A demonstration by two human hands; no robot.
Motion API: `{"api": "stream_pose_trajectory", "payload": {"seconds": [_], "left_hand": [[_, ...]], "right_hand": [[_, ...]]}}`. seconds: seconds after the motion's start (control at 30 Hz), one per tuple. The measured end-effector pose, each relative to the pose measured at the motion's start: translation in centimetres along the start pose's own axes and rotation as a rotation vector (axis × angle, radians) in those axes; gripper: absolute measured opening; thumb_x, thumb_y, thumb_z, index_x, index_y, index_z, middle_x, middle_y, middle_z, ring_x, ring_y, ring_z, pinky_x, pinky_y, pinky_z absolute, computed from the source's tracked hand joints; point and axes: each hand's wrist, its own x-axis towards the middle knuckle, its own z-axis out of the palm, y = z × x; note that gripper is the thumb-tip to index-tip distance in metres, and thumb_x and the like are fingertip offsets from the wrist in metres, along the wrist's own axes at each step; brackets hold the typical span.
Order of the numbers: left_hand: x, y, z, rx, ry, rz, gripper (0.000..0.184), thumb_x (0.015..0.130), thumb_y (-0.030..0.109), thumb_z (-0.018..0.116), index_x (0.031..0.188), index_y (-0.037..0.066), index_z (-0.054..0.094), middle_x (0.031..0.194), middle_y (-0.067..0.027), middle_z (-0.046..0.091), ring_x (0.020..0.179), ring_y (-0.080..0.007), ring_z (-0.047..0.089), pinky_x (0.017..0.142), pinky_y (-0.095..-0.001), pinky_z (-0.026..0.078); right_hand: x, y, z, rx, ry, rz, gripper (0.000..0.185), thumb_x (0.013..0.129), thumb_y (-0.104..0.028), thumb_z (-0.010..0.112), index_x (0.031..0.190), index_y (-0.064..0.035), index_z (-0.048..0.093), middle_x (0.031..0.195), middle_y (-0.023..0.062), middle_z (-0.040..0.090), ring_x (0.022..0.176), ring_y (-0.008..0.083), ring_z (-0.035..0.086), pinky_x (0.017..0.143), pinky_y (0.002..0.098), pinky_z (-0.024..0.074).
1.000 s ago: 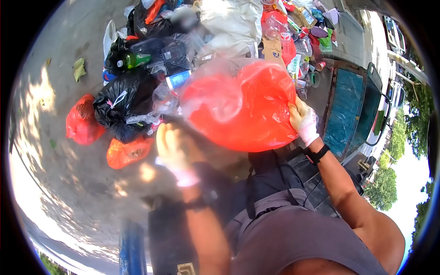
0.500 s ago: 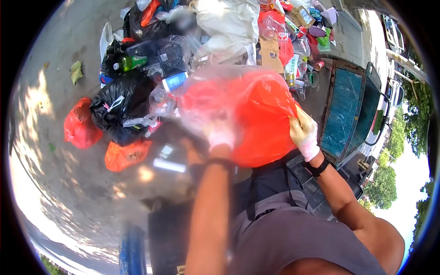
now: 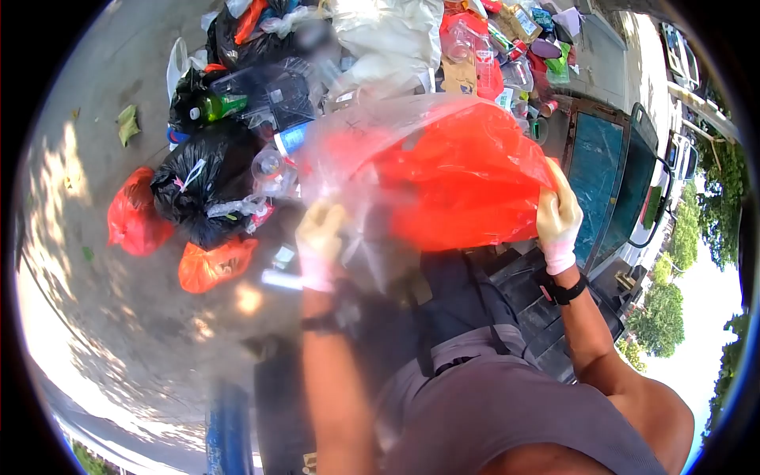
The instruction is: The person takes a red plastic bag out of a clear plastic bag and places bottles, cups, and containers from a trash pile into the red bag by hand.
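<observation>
A red plastic bag (image 3: 475, 174) is stretched out in front of me, with a cloudy, see-through plastic bag (image 3: 340, 146) against its left part. Whether one lies inside the other I cannot tell. My right hand (image 3: 560, 210), in a pale glove, is closed on the right edge of the red bag. Also gloved, my left hand (image 3: 321, 237) has its fingers closed at the lower left edge of the clear plastic; blur softens its outline. Just beyond the bags lie a clear plastic cup (image 3: 273, 170) and a blue-and-white container (image 3: 291, 140).
Mixed rubbish is heaped ahead, with a white sack (image 3: 388, 39) and a green bottle (image 3: 218, 107). Tied black (image 3: 210, 178), red (image 3: 138, 214) and orange bags (image 3: 215, 265) sit on the left pavement. A blue-green metal bin (image 3: 598, 182) stands at right.
My left hand has moved left, drawing the clear plastic with it. My right hand has shifted slightly right and up, and the red bag is spread wider.
</observation>
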Motion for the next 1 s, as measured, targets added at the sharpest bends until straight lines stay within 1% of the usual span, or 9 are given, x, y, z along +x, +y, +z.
{"api": "stream_pose_trajectory", "payload": {"seconds": [0.2, 0.27, 0.43, 0.53, 0.57, 0.63, 0.8, 0.9, 1.0], "left_hand": [[-0.4, -1.1, -0.8, 0.002, -0.073, -0.114, 0.032, 0.102, 0.005, 0.068, 0.133, -0.001, 0.073, 0.111, 0.0009, 0.074, 0.093, -0.0073, 0.065, 0.086, -0.0243, 0.052], [-0.6, -1.7, -1.1, -0.039, -0.044, -0.100, 0.029, 0.102, 0.006, 0.066, 0.130, 0.000, 0.073, 0.094, 0.0010, 0.070, 0.078, -0.0083, 0.062, 0.074, -0.0267, 0.055], [-2.8, 0.0, -0.2, -0.321, 0.160, -0.149, 0.027, 0.105, 0.012, 0.066, 0.125, -0.004, 0.073, 0.070, 0.0030, 0.052, 0.055, -0.0083, 0.045, 0.054, -0.0244, 0.046], [-0.6, -6.9, -5.7, 0.587, -0.010, 0.518, 0.031, 0.093, 0.018, 0.075, 0.121, 0.003, 0.074, 0.095, -0.0127, 0.073, 0.088, -0.0256, 0.070, 0.071, -0.0342, 0.058], [-0.7, -7.5, -6.4, 0.419, -0.035, 0.400, 0.034, 0.092, 0.018, 0.076, 0.122, 0.003, 0.074, 0.094, -0.0121, 0.073, 0.086, -0.0262, 0.070, 0.072, -0.0349, 0.058], [-1.1, -5.9, -6.4, 0.079, -0.032, 0.119, 0.038, 0.090, 0.020, 0.079, 0.124, 0.002, 0.074, 0.093, -0.0110, 0.074, 0.084, -0.0274, 0.071, 0.073, -0.0362, 0.058], [-1.4, -8.3, -7.0, 0.204, -0.077, 0.257, 0.053, 0.083, 0.017, 0.089, 0.131, 0.001, 0.073, 0.083, -0.0072, 0.066, 0.071, -0.0233, 0.064, 0.069, -0.0360, 0.057], [-2.3, -6.1, -6.2, -0.058, -0.136, 0.135, 0.051, 0.085, 0.015, 0.089, 0.130, 0.000, 0.072, 0.077, -0.0032, 0.062, 0.066, -0.0164, 0.059, 0.066, -0.0349, 0.056], [-3.4, -2.1, -3.7, -0.397, -0.098, -0.072, 0.037, 0.097, 0.019, 0.080, 0.127, -0.002, 0.072, 0.079, -0.0009, 0.064, 0.067, -0.0120, 0.059, 0.063, -0.0325, 0.055]], "right_hand": [[-1.3, -6.4, 0.0, 0.023, -0.272, -0.540, 0.048, 0.076, 0.009, 0.063, 0.123, 0.0049, 0.072, 0.125, 0.0209, 0.075, 0.117, 0.0444, 0.071, 0.100, 0.0510, 0.0581], [-2.1, -9.1, -0.7, 0.047, -0.217, -0.656, 0.050, 0.068, 0.006, 0.066, 0.117, 0.0020, 0.073, 0.125, 0.0189, 0.075, 0.116, 0.0440, 0.071, 0.098, 0.0554, 0.0582], [-5.1, -10.2, 2.7, 0.078, -0.585, -0.777, 0.049, 0.082, -0.010, 0.074, 0.130, -0.0155, 0.074, 0.141, 0.0059, 0.070, 0.135, 0.0321, 0.063, 0.113, 0.0552, 0.0476], [-6.4, -11.9, 1.9, 0.098, -0.539, -0.804, 0.043, 0.086, -0.015, 0.074, 0.129, -0.0165, 0.076, 0.138, 0.0064, 0.072, 0.132, 0.0299, 0.066, 0.114, 0.0553, 0.0488], [-6.6, -11.7, 2.3, 0.088, -0.590, -0.812, 0.043, 0.085, -0.014, 0.075, 0.127, -0.0167, 0.077, 0.137, 0.0061, 0.073, 0.131, 0.0295, 0.067, 0.114, 0.0554, 0.0489], [-5.8, -12.1, 0.6, 0.080, -0.466, -0.799, 0.042, 0.082, -0.012, 0.077, 0.123, -0.0162, 0.078, 0.134, 0.0062, 0.074, 0.128, 0.0302, 0.069, 0.113, 0.0558, 0.0496], [-3.8, -9.8, 1.4, 0.243, -0.346, -0.369, 0.045, 0.072, 0.012, 0.065, 0.111, -0.0057, 0.079, 0.123, 0.0139, 0.077, 0.114, 0.0381, 0.072, 0.105, 0.0501, 0.0551], [-1.2, -9.9, -1.7, 0.125, -0.003, -0.410, 0.044, 0.081, 0.015, 0.058, 0.116, -0.0013, 0.078, 0.124, 0.0180, 0.078, 0.118, 0.0354, 0.074, 0.111, 0.0427, 0.0531], [-1.0, -6.8, -2.4, 0.333, 0.063, 0.053, 0.034, 0.100, 0.007, 0.055, 0.127, 0.0045, 0.075, 0.133, 0.0157, 0.077, 0.127, 0.0244, 0.071, 0.111, 0.0328, 0.0505]]}}
